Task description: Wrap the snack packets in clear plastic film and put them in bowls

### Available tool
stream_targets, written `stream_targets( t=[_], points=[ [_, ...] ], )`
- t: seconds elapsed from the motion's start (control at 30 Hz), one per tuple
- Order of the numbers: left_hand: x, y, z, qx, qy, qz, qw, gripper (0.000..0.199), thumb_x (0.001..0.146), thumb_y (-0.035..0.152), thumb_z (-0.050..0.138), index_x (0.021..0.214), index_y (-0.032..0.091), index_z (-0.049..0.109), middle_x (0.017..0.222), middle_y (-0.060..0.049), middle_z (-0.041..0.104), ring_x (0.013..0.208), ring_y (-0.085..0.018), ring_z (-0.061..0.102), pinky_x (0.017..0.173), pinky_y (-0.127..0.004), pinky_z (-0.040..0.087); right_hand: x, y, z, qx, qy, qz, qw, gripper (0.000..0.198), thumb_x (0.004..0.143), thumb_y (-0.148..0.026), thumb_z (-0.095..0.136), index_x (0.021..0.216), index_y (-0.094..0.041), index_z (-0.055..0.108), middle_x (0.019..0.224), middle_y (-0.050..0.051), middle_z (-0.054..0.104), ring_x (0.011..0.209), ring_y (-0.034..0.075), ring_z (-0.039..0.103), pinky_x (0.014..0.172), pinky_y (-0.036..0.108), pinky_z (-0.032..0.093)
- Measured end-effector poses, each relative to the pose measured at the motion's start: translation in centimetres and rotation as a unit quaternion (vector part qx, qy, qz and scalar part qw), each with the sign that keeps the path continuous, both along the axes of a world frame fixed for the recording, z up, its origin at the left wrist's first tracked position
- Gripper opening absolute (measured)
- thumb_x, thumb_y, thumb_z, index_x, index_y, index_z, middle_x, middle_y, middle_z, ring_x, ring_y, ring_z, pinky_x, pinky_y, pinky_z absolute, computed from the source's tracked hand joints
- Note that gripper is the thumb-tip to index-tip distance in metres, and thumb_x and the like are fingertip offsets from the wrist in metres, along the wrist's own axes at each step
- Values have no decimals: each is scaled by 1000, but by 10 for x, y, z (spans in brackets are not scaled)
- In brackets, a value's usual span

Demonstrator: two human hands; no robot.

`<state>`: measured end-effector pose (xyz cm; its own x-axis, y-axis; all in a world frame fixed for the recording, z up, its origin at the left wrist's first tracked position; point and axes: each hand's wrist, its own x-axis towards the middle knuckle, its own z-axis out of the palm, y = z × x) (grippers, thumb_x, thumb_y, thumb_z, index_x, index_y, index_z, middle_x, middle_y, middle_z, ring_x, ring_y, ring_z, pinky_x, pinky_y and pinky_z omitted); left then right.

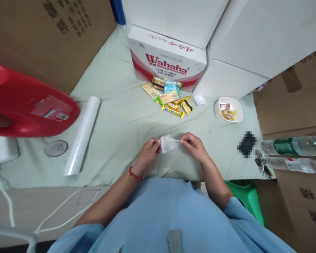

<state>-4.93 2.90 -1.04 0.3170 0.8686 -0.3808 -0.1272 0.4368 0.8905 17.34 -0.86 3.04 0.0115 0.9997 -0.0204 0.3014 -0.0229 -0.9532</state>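
Note:
Between my hands, a crumpled clear plastic bag point(169, 144) is held just above the pale green cloth. My left hand point(150, 149) pinches its left edge, with a red bracelet on the wrist. At the other side my right hand point(194, 146) grips a narrow twisted end of the bag between thumb and fingers. Beyond them lies a pile of wrapped snack bars point(169, 97). A small balled-up piece of clear plastic point(199, 99) sits to the right of the pile. Farther right stands a white bowl point(239, 109) with a few wrapped snacks point(228, 115) inside.
A Wahaha carton point(168, 63) stands behind the snacks. To the left are a plastic film roll point(82, 137), a round disc point(56, 148) and a big red jug point(28, 102). At right lie plastic bottles point(302, 146) and keys point(263, 166); a green stool point(249, 196) stands below.

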Motion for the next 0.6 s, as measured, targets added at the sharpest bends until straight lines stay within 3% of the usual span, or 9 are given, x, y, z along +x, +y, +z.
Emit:
stream_targets(
  t=[0.13,0.23,0.37,0.5,0.6],
  points=[
    [7,-4,3,-10,-6,-25,1000,47,82,65,73,76,21,56,65,4,53,61,-12,45,60,-27,36,10,-7,4,-34,33,-21,999,22,90,-44,77,84,-24,70,87,1,69,83,17,61,78,28,48],
    [11,-6,5,-16,-10,-26,999,44,81,62,74,77,21,57,65,4,53,61,-12,45,60,-27,36,9,-10,-1,-76,131,-70,986,26,85,-44,80,81,-23,66,91,2,72,80,15,62,74,27,52],
    [6,-5,2,-25,-3,3,1000,40,80,57,74,75,21,57,62,5,52,58,-11,43,57,-26,35,14,-12,-11,-110,294,-167,935,32,75,-43,85,74,-23,60,79,-1,66,70,13,59,68,26,59],
    [3,-5,-3,-40,6,-8,999,39,77,55,75,75,21,58,63,4,53,58,-11,44,56,-25,34,22,-17,-16,-131,399,-183,889,36,67,-37,91,74,-22,59,72,-3,62,65,11,59,67,25,63],
    [4,-6,-6,-27,35,-17,999,37,78,55,75,76,20,61,65,4,56,59,-11,46,57,-25,36,24,-22,-18,-135,432,-186,872,35,67,-35,91,75,-22,59,70,-4,62,62,11,59,63,24,63]
  ],
)
